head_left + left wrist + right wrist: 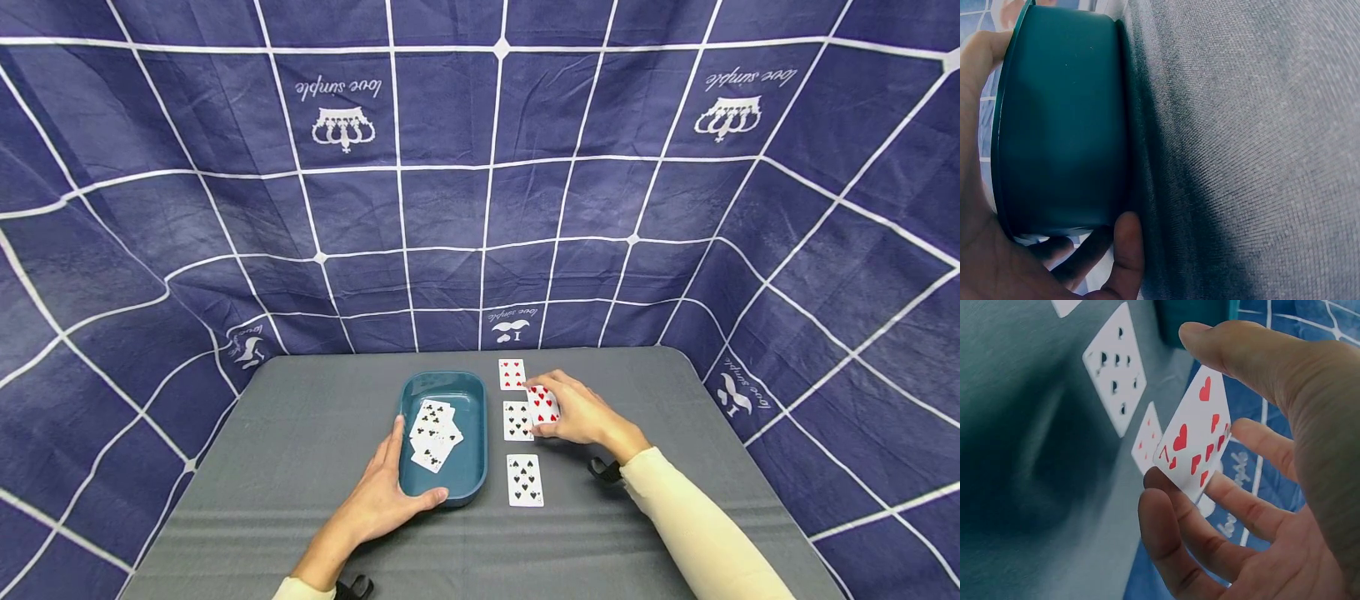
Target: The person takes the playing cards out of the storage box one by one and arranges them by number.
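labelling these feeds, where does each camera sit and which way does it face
Head: head-worn, looking forward and down at the tray; left hand, right hand and sleeves show.
Left wrist: worn there, facing the tray's outer side; left hand shows.
Right wrist: worn there, facing the seven of hearts; right hand shows.
Shared: head and right wrist both show that card.

One teal, round-cornered rectangular tray (467,467), holding overlapping white playing cards with black pips (432,429); left hand (381,493) grips its left side and near corner. One white playing card with red hearts (544,406), pinched in the right hand (581,412). Right of tray, a column of three white playing cards: red-pipped (512,375) farthest, black-pipped (516,421) in the middle, black-pipped (524,480) nearest. Grey fabric table covering (300,433). Navy cloth backdrop with white grid lines (442,208).
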`<state>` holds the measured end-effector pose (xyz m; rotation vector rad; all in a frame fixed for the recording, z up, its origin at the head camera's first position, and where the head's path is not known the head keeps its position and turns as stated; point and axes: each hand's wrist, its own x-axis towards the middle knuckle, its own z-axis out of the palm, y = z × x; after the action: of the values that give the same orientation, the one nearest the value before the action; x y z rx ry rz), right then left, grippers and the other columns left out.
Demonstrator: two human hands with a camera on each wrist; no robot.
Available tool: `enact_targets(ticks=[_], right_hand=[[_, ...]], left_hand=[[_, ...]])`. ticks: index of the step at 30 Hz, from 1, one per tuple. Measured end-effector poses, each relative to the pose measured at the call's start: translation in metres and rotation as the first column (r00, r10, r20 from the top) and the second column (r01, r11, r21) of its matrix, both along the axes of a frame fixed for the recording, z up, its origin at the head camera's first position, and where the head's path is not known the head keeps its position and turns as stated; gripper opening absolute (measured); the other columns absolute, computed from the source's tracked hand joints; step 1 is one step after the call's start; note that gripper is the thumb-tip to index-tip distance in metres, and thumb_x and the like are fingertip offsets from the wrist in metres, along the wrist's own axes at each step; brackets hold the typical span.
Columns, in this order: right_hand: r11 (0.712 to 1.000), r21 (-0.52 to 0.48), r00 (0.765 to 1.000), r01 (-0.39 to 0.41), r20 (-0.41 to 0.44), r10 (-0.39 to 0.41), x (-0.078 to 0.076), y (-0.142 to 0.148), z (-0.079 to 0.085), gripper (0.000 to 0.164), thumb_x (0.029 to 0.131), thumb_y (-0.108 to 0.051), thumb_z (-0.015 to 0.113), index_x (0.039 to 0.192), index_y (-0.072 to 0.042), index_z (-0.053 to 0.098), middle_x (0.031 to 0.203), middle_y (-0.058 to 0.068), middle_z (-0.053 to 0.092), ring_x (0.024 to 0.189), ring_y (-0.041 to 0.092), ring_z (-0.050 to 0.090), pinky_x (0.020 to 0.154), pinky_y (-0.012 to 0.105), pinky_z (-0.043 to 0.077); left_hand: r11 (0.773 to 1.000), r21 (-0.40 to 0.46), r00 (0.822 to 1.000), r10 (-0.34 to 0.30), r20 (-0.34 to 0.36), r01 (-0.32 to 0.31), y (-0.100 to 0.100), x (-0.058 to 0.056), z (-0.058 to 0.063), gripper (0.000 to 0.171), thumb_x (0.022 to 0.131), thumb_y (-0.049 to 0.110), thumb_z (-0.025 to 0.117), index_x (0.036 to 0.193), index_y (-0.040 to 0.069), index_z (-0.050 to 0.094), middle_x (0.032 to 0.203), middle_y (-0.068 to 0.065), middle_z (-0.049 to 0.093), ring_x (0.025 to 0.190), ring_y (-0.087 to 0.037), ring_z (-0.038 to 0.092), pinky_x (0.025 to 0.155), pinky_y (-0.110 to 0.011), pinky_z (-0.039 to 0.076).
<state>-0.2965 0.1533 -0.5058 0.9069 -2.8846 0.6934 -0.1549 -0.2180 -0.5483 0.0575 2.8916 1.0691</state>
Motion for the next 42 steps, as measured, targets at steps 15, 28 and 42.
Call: enact_targets(ticks=[15,28,42], right_hand=[[0.993,0.063,0.994,0.095,0.046,-0.098,-0.005,0.021,-0.025,0.073,0.083,-0.042,0.107,0.146,-0.022,0.077,0.149,0.008,0.075,0.135,0.038,0.074,0.102,0.067,0.063],[0.985,0.117,0.987,0.128,0.084,-0.138,-0.006,0.029,-0.039,0.069,0.083,-0.042,0.107,0.144,-0.021,0.081,0.151,0.009,0.075,0.136,0.040,0.069,0.097,0.071,0.063],[0.989,0.086,0.988,0.121,0.086,-0.128,-0.008,0.029,-0.041,0.064,0.082,-0.042,0.107,0.138,-0.021,0.084,0.151,0.008,0.076,0.139,0.044,0.068,0.105,0.070,0.062]], left_hand=[[1.000,0.003,1.000,0.003,0.011,-0.003,0.000,0.000,0.002,0.152,0.083,0.072,0.096,0.189,0.014,0.003,0.189,-0.025,0.033,0.171,-0.053,0.041,0.132,-0.074,0.045],[1.000,0.004,1.000,-0.001,0.021,0.001,0.001,0.001,0.005,0.153,0.083,0.070,0.097,0.189,0.015,0.003,0.189,-0.024,0.033,0.171,-0.053,0.042,0.132,-0.073,0.045],[1.000,0.008,1.000,0.006,0.013,-0.007,0.001,0.000,0.002,0.153,0.083,0.072,0.097,0.190,0.016,0.003,0.189,-0.024,0.033,0.171,-0.053,0.042,0.132,-0.073,0.044]])
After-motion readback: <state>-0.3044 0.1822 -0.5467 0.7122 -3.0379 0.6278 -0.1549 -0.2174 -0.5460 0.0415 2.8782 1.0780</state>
